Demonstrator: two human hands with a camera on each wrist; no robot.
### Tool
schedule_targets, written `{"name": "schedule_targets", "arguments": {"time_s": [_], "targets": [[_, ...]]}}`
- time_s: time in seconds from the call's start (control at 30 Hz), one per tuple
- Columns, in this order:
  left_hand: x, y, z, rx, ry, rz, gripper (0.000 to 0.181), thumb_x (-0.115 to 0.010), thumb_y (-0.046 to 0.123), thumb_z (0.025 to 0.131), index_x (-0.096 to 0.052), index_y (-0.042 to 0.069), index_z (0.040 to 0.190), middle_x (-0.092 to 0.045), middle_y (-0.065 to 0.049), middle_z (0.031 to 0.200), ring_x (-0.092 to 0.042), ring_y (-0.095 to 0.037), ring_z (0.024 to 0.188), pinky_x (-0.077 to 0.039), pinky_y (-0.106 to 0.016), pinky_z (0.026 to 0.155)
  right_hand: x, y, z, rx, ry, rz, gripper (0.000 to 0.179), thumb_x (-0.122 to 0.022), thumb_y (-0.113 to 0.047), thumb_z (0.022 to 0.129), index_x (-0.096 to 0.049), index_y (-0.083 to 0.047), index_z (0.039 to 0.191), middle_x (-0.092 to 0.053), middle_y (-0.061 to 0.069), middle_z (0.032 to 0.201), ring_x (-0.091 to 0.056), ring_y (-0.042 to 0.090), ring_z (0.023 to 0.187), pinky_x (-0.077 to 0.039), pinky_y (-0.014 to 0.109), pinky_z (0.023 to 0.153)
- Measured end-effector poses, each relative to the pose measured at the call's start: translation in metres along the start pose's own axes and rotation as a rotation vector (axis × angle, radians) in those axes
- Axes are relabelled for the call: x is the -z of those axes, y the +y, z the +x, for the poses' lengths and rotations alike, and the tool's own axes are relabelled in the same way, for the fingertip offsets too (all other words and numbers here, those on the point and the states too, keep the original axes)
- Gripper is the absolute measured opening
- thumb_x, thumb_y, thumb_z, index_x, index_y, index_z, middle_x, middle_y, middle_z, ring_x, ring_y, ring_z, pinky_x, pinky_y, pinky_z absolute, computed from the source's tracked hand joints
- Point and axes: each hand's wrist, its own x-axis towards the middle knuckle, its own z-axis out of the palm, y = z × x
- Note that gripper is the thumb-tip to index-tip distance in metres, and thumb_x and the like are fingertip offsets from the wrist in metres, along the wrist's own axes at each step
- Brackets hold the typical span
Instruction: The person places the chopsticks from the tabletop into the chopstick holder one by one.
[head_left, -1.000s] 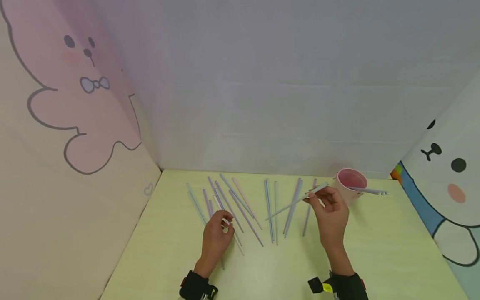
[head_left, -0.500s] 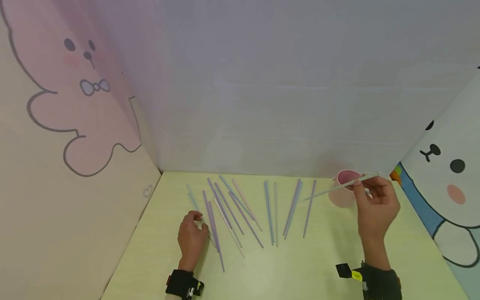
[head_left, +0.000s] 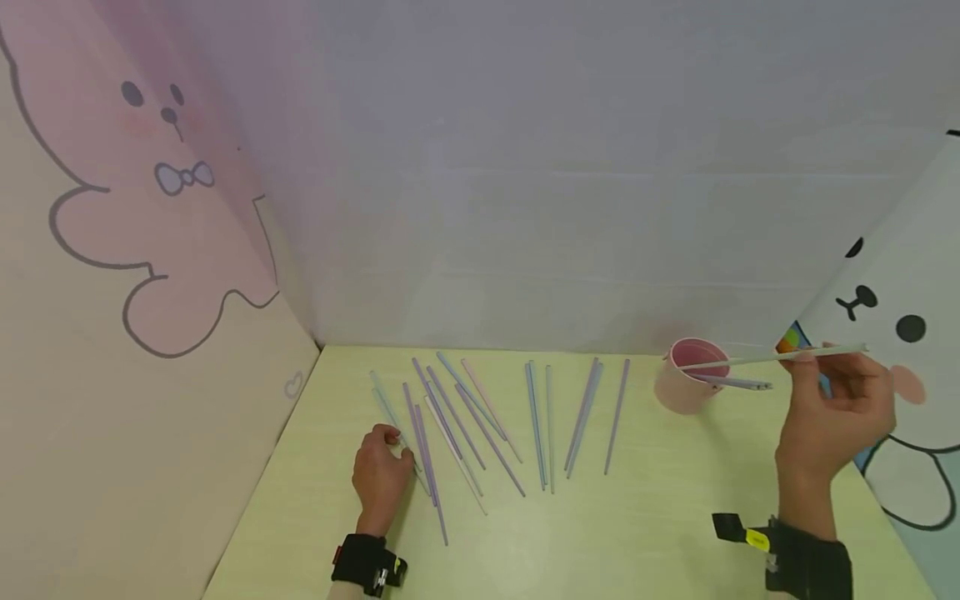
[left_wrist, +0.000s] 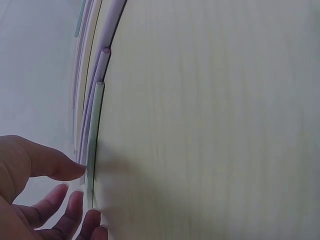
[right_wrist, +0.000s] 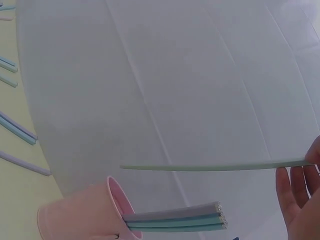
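As the right hand [head_left: 836,417] pinches a pale straw [right_wrist: 200,167], tip over the pink bucket [head_left: 686,397], other straws [right_wrist: 180,222] jut out beneath; the left hand [head_left: 381,477], digits parted, lies by a green straw [left_wrist: 96,125].

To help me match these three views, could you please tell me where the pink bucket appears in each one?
Head: the pink bucket stands right of centre, near the far edge of the table.
Left wrist: not in it.
Right wrist: bottom left, its mouth facing right, with protruding straws.
Shared landmark: loose straws on the table, visible in all three.
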Motion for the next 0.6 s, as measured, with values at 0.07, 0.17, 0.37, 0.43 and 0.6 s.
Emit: {"name": "schedule_targets", "arguments": {"time_s": [0.07,0.17,0.37,0.43,0.6], "targets": [[-0.001,-0.001,0.000,0.006,-0.004,0.005,0.028,-0.075,0.005,0.069,-0.067,0.005,0.095,-0.065,-0.008,0.085,-0.058,-0.027,0.070,-0.044,-0.041,0.050,0.002,0.001,0.003,0.015,0.015,-0.098,0.015,-0.068,0.009,0.083,-0.065,0.015,0.096,-0.066,0.018,0.092,-0.068,0.022,0.081,-0.057,0.019,0.068],[-0.002,-0.002,0.001,0.013,-0.013,0.013,0.027,-0.075,0.006,0.069,-0.067,0.005,0.095,-0.064,-0.008,0.085,-0.057,-0.028,0.071,-0.043,-0.040,0.051,0.005,0.002,0.006,0.017,0.027,-0.194,0.014,-0.067,0.007,0.084,-0.067,0.011,0.098,-0.068,0.013,0.094,-0.067,0.021,0.085,-0.057,0.017,0.069],[0.001,-0.007,0.004,0.041,-0.033,0.025,0.028,-0.072,0.006,0.069,-0.066,0.004,0.097,-0.064,-0.010,0.088,-0.057,-0.030,0.074,-0.043,-0.042,0.051,0.005,-0.002,0.001,-0.034,0.039,-0.217,0.014,-0.065,0.009,0.085,-0.067,0.007,0.098,-0.067,0.008,0.093,-0.067,0.016,0.083,-0.055,0.016,0.071],[0.004,-0.009,0.004,0.053,-0.040,0.029,0.029,-0.071,0.006,0.070,-0.065,0.004,0.099,-0.064,-0.011,0.089,-0.058,-0.031,0.075,-0.043,-0.043,0.051,0.005,-0.002,-0.003,-0.027,0.037,-0.197,0.014,-0.065,0.010,0.085,-0.067,0.006,0.098,-0.066,0.011,0.092,-0.067,0.015,0.080,-0.054,0.016,0.070],[0.013,-0.013,0.005,0.072,-0.057,0.069,0.029,-0.069,0.006,0.071,-0.063,0.002,0.099,-0.065,-0.013,0.090,-0.060,-0.034,0.075,-0.044,-0.047,0.050,0.009,0.012,-0.007,-0.025,0.035,-0.097,0.018,-0.065,0.014,0.082,-0.065,0.009,0.099,-0.065,0.019,0.094,-0.067,0.018,0.080,-0.055,0.016,0.066]]}}
